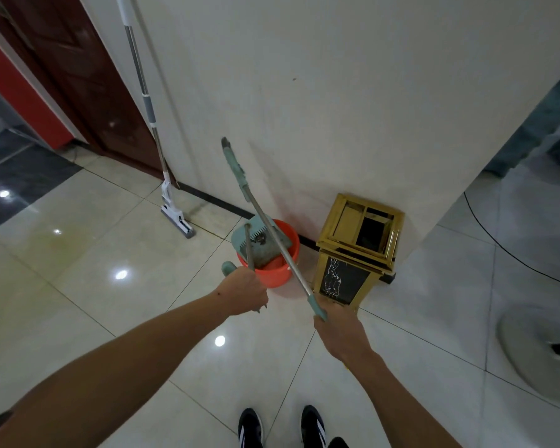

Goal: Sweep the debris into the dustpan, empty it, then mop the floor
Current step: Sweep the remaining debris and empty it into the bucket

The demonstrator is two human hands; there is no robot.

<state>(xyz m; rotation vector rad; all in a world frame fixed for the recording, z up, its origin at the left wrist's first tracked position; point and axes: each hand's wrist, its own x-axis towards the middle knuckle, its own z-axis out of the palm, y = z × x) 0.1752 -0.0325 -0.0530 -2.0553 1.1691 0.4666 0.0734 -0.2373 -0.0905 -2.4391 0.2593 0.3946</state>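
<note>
My left hand (244, 294) is closed around the metal handle of a teal dustpan (265, 245). The pan is tipped into an orange bucket (277, 273) by the wall, and some dark debris shows near its comb teeth. My right hand (340, 331) grips the green lower sleeve of a broom pole (272, 234). This pole slants up and left across the bucket, ending in a green grip near the wall. No bristles are visible. A white sponge mop (177, 218) leans against the wall to the left of the bucket.
A gold and black waste bin (359, 250) stands against the wall right of the bucket. A dark wooden door (88, 85) is at the far left. At right are a round metal base (537, 347), a black cable (498, 240) on the tiles, and someone's jeans (537, 124).
</note>
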